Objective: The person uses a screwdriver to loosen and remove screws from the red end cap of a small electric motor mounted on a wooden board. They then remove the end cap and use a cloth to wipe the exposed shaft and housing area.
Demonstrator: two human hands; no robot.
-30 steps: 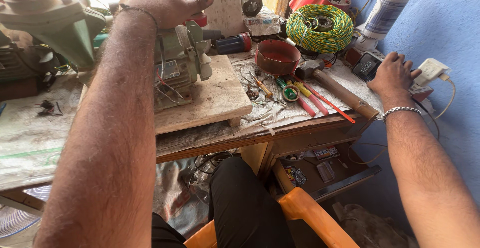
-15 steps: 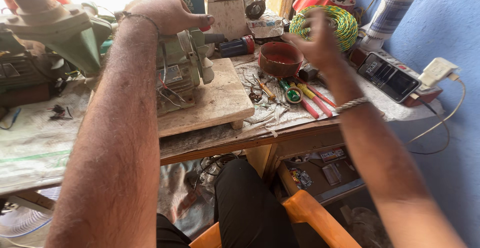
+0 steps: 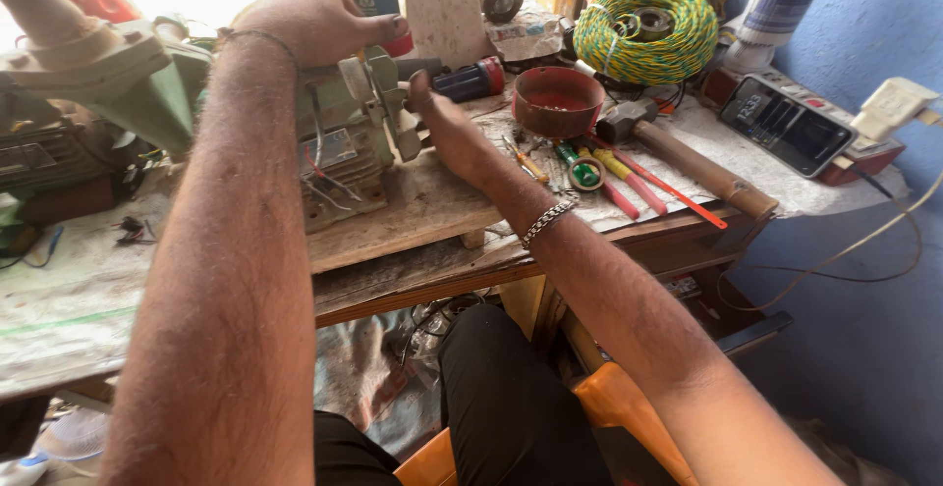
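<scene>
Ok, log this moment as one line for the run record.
left hand: on top of grey-green motor | right hand: at motor's end face | motor: on wooden board | hammer, red bowl: untouched

The counter carries a wooden board at centre, with a red bowl, hammer and screwdrivers to the right.
</scene>
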